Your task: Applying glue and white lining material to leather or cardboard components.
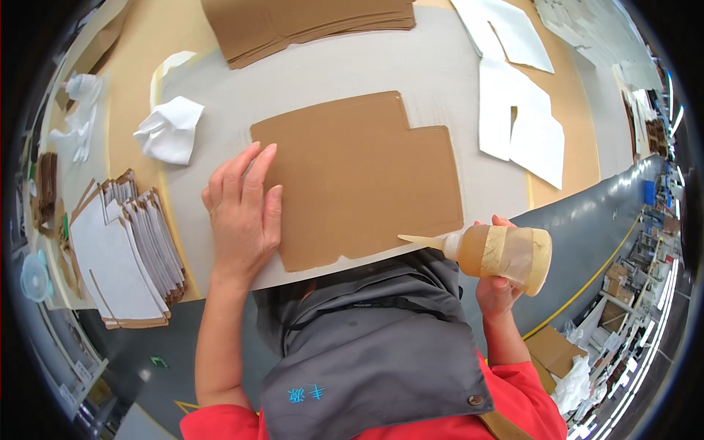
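A flat brown sheet, leather-like and notched at its upper right corner, lies on the grey table covering in front of me. My left hand rests at the sheet's left edge, fingers stretched out and nothing in them. In my right hand is a squeeze bottle of yellowish liquid, wrapped with tape and tilted on its side. The bottle's thin nozzle points left, its tip over the lower right edge of the sheet. Most of the right fingers are hidden behind the bottle.
A stack of brown sheets sits at the far edge. White cut pieces lie at the right, a crumpled white cloth at the left. Nearer on the left stands a pile of white-and-brown pieces. The table's front edge runs just before my apron.
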